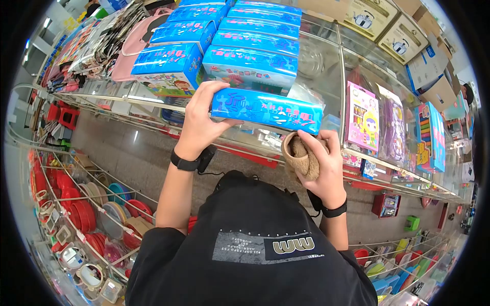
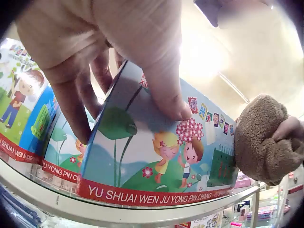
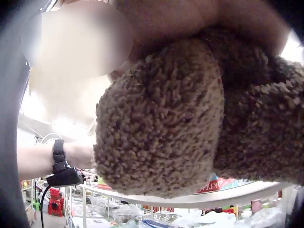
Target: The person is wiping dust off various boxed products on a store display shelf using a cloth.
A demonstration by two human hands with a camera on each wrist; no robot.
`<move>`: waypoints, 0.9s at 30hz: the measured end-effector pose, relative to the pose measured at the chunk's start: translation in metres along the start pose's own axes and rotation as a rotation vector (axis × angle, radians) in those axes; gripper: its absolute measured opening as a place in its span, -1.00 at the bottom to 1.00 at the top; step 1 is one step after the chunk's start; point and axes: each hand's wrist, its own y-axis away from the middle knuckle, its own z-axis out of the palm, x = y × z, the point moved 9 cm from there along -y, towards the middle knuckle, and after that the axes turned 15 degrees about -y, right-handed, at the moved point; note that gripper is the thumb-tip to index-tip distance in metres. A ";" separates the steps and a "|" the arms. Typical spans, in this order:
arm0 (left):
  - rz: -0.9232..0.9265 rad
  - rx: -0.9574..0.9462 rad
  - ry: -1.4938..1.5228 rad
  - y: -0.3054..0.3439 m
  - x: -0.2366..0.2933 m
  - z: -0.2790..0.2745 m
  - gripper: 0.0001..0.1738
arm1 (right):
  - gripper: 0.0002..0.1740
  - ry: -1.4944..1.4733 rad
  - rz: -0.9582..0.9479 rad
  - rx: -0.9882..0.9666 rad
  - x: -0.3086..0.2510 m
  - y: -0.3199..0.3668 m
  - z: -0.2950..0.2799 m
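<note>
A blue printed cardboard box (image 1: 268, 108) lies at the front edge of the glass counter, close before the stacked blue boxes. My left hand (image 1: 199, 122) grips its left end, thumb on the near face and fingers over the far side. In the left wrist view that near face (image 2: 156, 156) shows cartoon children and a red strip of lettering. A folded brown fuzzy cloth (image 1: 302, 157) is held in my right hand (image 1: 329, 171), whose fingertips are right at the box's right end. The cloth (image 3: 159, 123) fills most of the right wrist view and hides the fingers there.
Rows of similar blue boxes (image 1: 250, 64) stand behind on the glass counter. A pink bag (image 1: 133, 48) is at their left, and pink packs (image 1: 362, 115) stand at the right. Kettle boxes (image 1: 370, 20) sit at the back right. Wire racks (image 1: 76, 204) of goods flank the person.
</note>
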 end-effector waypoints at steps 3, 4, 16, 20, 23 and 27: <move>0.003 -0.006 -0.028 0.003 -0.003 0.002 -0.12 | 0.02 -0.008 0.043 -0.023 0.003 0.000 0.006; 0.000 -0.002 -0.038 0.004 -0.003 0.002 -0.11 | 0.04 -0.021 0.075 -0.040 0.003 0.001 0.009; 0.045 -0.155 0.079 -0.005 0.003 0.000 -0.17 | 0.12 -0.093 0.113 -0.150 0.003 0.005 0.039; 0.063 -0.248 0.055 -0.009 0.012 -0.002 -0.20 | 0.06 -0.126 0.090 -0.133 0.005 0.006 0.047; 0.121 -0.293 0.040 -0.016 0.026 -0.011 -0.19 | 0.06 -0.114 0.082 -0.121 0.005 0.005 0.049; 0.170 -0.358 -0.017 -0.026 0.028 -0.008 -0.29 | 0.07 -0.080 0.104 -0.111 0.000 0.003 0.054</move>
